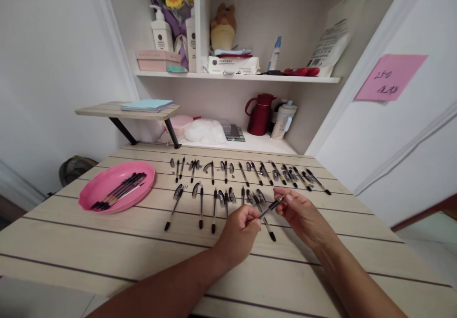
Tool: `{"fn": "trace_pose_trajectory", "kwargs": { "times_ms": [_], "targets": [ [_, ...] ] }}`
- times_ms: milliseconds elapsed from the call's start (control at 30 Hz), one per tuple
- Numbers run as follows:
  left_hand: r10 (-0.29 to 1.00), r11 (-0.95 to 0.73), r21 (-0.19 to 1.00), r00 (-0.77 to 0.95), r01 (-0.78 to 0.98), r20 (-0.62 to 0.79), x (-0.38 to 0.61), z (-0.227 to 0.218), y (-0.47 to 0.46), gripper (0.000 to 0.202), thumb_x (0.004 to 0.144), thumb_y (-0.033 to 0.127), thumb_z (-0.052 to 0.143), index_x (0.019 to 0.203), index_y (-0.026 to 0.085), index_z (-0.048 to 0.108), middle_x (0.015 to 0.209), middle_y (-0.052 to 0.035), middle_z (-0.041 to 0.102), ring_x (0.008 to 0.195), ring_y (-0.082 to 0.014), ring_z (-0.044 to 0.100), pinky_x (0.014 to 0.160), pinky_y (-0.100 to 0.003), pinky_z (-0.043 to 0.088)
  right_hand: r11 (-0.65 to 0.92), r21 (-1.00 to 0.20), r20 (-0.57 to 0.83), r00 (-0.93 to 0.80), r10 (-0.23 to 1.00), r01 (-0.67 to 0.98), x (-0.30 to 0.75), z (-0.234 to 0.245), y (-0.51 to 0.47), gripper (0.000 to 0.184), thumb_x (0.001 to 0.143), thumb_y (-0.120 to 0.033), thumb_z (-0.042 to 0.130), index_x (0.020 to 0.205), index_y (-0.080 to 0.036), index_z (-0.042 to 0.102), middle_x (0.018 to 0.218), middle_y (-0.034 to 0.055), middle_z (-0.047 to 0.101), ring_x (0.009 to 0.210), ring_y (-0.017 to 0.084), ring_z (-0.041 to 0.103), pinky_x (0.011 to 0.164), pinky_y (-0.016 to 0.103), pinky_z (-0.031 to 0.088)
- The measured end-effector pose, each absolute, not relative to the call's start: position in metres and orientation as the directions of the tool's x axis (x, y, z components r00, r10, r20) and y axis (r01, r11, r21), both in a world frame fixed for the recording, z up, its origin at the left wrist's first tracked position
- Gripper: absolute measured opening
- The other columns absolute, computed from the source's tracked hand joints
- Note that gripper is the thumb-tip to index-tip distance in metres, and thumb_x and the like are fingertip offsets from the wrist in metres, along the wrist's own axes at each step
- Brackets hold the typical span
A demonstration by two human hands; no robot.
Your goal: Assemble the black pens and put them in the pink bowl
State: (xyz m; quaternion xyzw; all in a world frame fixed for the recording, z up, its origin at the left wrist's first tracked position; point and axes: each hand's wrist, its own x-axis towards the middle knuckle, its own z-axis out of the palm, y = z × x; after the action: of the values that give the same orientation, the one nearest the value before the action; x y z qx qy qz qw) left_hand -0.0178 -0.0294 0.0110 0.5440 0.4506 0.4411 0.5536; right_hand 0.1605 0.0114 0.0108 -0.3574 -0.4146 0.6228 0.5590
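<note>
Between my two hands is a pen [270, 209] with a dark grip, its tip pointing up to the right. My left hand [238, 232] is closed round the pen's rear end. At the tip end, the fingers of my right hand [298, 213] pinch the pen; whether a small part sits between them I cannot make out. Under the hands lies another pen [272, 235] with a black end. Several pens [201, 208] lie in a front row with loose clear-and-black caps [195, 190] beside them. A back row of pens [255, 173] stretches across the table, with caps and tiny pieces among them.
A pink dish [87, 184] at the left holds several pens [124, 189]. Behind it, a small raised shelf [96, 110] on black legs carries blue paper [146, 104]. A red jug [260, 114] and a pale bottle [283, 120] stand at the back, below a white shelf [243, 77].
</note>
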Motion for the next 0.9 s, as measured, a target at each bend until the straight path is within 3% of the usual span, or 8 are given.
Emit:
{"fn": "trace_pose_trajectory", "kwargs": {
  "times_ms": [100,233,467,600,667,767,900],
  "targets": [
    [0.977,0.057,0.998,0.207,-0.007,-0.054,-0.018,0.014,-0.03,0.01,0.068,0.013,0.049,0.076,0.016,0.053,0.064,0.0039,0.047,0.056,-0.0073,0.037,0.054,-0.02,0.029,-0.046,-0.909,0.019,-0.152,0.988,-0.414,0.162,0.013,0.009,0.026,0.072,-0.035,0.066,0.092,-0.018,0.068,0.08,0.0038,0.06,0.061,0.011,0.049,0.057,0.026,0.042],
    [0.971,0.104,0.994,0.219,-0.019,-0.097,-0.018,0.013,-0.029,0.01,0.068,0.014,0.049,0.078,0.017,0.052,0.061,0.0051,0.045,0.049,-0.0056,0.032,0.049,-0.019,0.026,-0.073,-0.926,-0.016,-0.156,0.988,-0.37,0.16,0.011,0.009,0.022,0.065,-0.03,0.072,0.084,-0.018,0.069,0.068,0.0019,0.059,0.058,0.01,0.048,0.056,0.025,0.04],
    [0.97,0.101,0.993,0.23,-0.065,-0.084,-0.017,0.01,-0.029,0.009,0.068,0.015,0.05,0.077,0.017,0.05,0.059,0.0054,0.043,0.047,-0.0048,0.032,0.048,-0.018,0.025,-0.03,-0.95,0.01,-0.125,0.992,-0.31,0.156,0.003,0.01,0.017,0.063,-0.032,0.074,0.066,-0.019,0.065,0.06,-0.0001,0.054,0.054,0.01,0.044,0.052,0.023,0.037],
    [0.967,0.113,0.991,0.237,-0.074,-0.093,-0.017,0.014,-0.03,0.008,0.069,0.016,0.05,0.077,0.017,0.05,0.059,0.0053,0.044,0.047,-0.0049,0.032,0.048,-0.018,0.025,-0.039,-0.938,0.023,-0.173,0.985,-0.346,0.156,0.009,0.008,0.033,0.067,-0.048,0.066,0.086,-0.021,0.067,0.083,0.0051,0.062,0.063,0.014,0.051,0.058,0.028,0.041],
    [0.966,0.126,0.989,0.236,-0.082,-0.103,-0.017,0.014,-0.03,0.008,0.069,0.016,0.051,0.077,0.017,0.05,0.058,0.0055,0.043,0.047,-0.0049,0.032,0.048,-0.019,0.025,-0.026,-0.928,0.032,-0.149,0.988,-0.371,0.157,0.01,0.008,0.033,0.065,-0.043,0.069,0.091,-0.022,0.066,0.088,0.0054,0.062,0.064,0.014,0.051,0.06,0.029,0.042],
    [0.967,0.134,0.988,0.229,-0.076,-0.113,-0.017,0.013,-0.03,0.009,0.069,0.015,0.051,0.078,0.017,0.051,0.059,0.0055,0.044,0.048,-0.0052,0.033,0.049,-0.019,0.026,-0.006,-0.931,0.031,-0.095,0.995,-0.364,0.158,0.008,0.01,0.021,0.06,-0.028,0.075,0.079,-0.021,0.067,0.074,0.0017,0.061,0.059,0.012,0.049,0.059,0.027,0.041],
    [0.967,0.117,0.991,0.236,-0.059,-0.1,-0.016,0.01,-0.029,0.008,0.069,0.015,0.052,0.077,0.017,0.05,0.059,0.0052,0.044,0.049,-0.0057,0.034,0.05,-0.019,0.027,-0.002,-0.936,0.039,-0.11,0.993,-0.352,0.158,0.005,0.012,0.015,0.062,-0.028,0.075,0.064,-0.019,0.062,0.066,0.0004,0.056,0.054,0.01,0.044,0.053,0.024,0.038]
  ]
}}
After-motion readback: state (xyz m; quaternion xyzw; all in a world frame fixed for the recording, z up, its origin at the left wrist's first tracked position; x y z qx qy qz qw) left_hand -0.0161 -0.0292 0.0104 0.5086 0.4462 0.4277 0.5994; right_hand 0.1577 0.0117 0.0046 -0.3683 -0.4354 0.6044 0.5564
